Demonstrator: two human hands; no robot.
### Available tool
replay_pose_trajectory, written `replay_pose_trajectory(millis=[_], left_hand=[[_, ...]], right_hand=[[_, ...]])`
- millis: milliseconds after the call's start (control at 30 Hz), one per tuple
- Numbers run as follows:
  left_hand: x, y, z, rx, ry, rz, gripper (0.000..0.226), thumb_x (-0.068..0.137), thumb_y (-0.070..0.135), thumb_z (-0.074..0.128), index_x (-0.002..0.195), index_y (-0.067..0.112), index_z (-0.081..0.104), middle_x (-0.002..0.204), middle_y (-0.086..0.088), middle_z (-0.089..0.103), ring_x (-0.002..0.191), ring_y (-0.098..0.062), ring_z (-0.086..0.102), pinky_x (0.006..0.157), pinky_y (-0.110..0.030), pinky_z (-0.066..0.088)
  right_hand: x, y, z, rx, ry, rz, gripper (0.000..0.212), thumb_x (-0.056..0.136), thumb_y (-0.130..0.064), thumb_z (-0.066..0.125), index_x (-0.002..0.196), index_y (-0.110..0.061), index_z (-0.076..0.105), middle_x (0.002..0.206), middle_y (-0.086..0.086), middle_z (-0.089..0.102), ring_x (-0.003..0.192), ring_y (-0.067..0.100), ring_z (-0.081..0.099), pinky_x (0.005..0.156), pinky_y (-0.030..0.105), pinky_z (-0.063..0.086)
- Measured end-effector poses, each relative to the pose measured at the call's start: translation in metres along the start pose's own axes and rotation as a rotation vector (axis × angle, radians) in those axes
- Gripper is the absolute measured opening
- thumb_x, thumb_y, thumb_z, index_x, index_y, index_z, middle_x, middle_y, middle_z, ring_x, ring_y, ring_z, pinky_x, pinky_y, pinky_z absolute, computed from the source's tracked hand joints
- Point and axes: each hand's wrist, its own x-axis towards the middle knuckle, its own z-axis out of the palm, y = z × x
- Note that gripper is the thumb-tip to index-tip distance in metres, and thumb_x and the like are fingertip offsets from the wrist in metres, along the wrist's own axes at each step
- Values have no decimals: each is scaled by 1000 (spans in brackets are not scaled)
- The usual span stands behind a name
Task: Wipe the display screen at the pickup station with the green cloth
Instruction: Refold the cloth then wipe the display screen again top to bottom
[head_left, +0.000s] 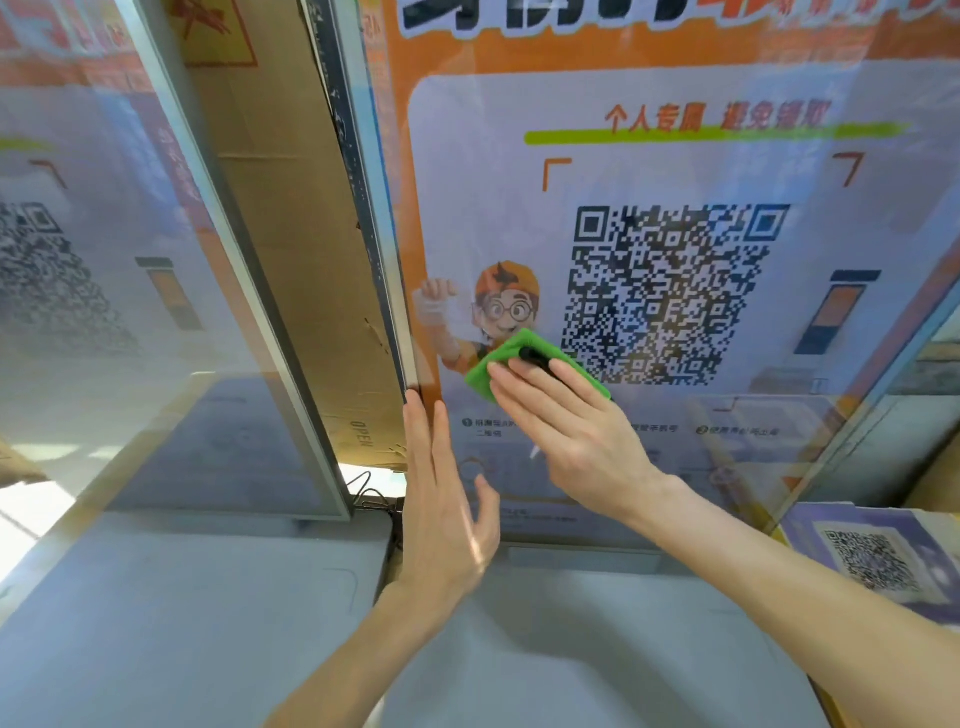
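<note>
**Wiping the lower left of the pickup screen**

I have my right hand (566, 421) laid flat, fingers spread, pressing the folded bright green microfibre cloth (511, 361) against the tall glossy display screen with its orange border and black QR code (670, 291). The cloth sits under my fingertips, just beside the lower left corner of the QR code and overlapping the cartoon mascot in the orange helmet (498, 306). A small dark object lies across the cloth at my fingertips; I cannot tell what it is.

My left hand (447, 509) is open and flat too, fingers together, its fingertips resting on the screen's left frame edge near the bottom, close beside my right hand. It holds nothing; I judge it is steadying the panel.

To do this step well, I should keep the whole palm behind the cloth so the pressure is even, and work in overlapping strokes across the glass instead of dabbing. The glare and reflections make smears hard to judge, so I would check from an angle. The upper part of the screen lies well above the cloth, so I reckon much of the surface remains to be covered.

A second slanted glossy panel (104, 260) stands to the left, with brown cardboard (291, 208) between it and my screen, above the grey counter (182, 597).
</note>
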Motion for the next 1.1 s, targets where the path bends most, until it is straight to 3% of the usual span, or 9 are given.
replay_pose_trajectory(millis=[67, 167, 267, 400, 533, 600, 733, 967, 1100], left_hand=[[0, 0, 4, 5, 15, -10, 82, 91, -3, 56, 160, -7, 11, 173, -19, -7, 161, -36, -2, 130, -51, 15], [0, 0, 9, 34, 36, -27, 82, 91, -1, 56, 161, -6, 13, 173, -17, -5, 161, -34, 1, 129, -53, 18], [-7, 3, 11, 129, 65, 31, 77, 89, -2, 59, 158, -5, 25, 172, -18, 10, 160, -34, 13, 126, -56, 25], [-19, 16, 25, 201, 10, 140, 80, 85, -1, 60, 158, -3, 27, 171, -16, 19, 159, -32, 20, 128, -49, 22], [-16, 26, 43, 141, 10, 86, 83, 86, -1, 62, 159, -4, 24, 172, -15, 16, 160, -31, 18, 126, -52, 29], [-16, 25, 46, 87, 22, 60, 80, 87, -3, 61, 158, -5, 25, 172, -15, 17, 160, -31, 19, 126, -50, 30], [-15, 23, 48, 108, 32, 82, 77, 86, -3, 62, 156, -6, 29, 171, -17, 20, 159, -32, 21, 125, -48, 31], [-16, 30, 55, 110, 78, 42, 79, 85, -5, 63, 156, -7, 30, 170, -19, 21, 159, -34, 19, 127, -45, 27], [-16, 36, 59, 112, 129, 17, 78, 84, -3, 61, 156, -4, 32, 170, -16, 22, 159, -33, 21, 126, -47, 29]], right_hand=[[-1, -3, 5, 4, 13, -7, 48, 104, 8, 39, 149, -2, 54, 159, 11, 46, 151, 24, 40, 129, 41, 26], [-34, -8, 22, 38, -162, -168, 44, 108, -1, 46, 151, -1, 50, 163, 11, 42, 153, 22, 39, 130, 40, 25], [-59, 2, 17, 38, -267, -227, 45, 111, -3, 34, 155, -3, 45, 166, 8, 36, 155, 19, 34, 131, 38, 20], [-46, 24, -17, -1, -88, -16, 51, 106, 8, 27, 150, -1, 49, 161, 11, 44, 150, 25, 42, 130, 40, 23], [-26, 35, -25, -13, 95, 169, 52, 101, 14, 35, 149, 0, 49, 160, 12, 42, 155, 25, 34, 130, 43, 21], [-38, 30, -13, -9, 62, 105, 53, 99, 14, 38, 149, 0, 51, 160, 11, 42, 154, 24, 35, 129, 42, 23], [-84, 28, -2, 2, -195, -178, 46, 108, 3, 32, 149, -1, 54, 162, 10, 43, 150, 23, 43, 129, 40, 27], [-57, 41, -22, -27, 56, 117, 58, 96, 15, 39, 151, -1, 47, 161, 10, 42, 155, 23, 33, 130, 42, 21], [-84, 34, -5, 0, -55, -27, 51, 102, 8, 37, 151, -3, 50, 161, 9, 43, 153, 21, 38, 129, 38, 23]])
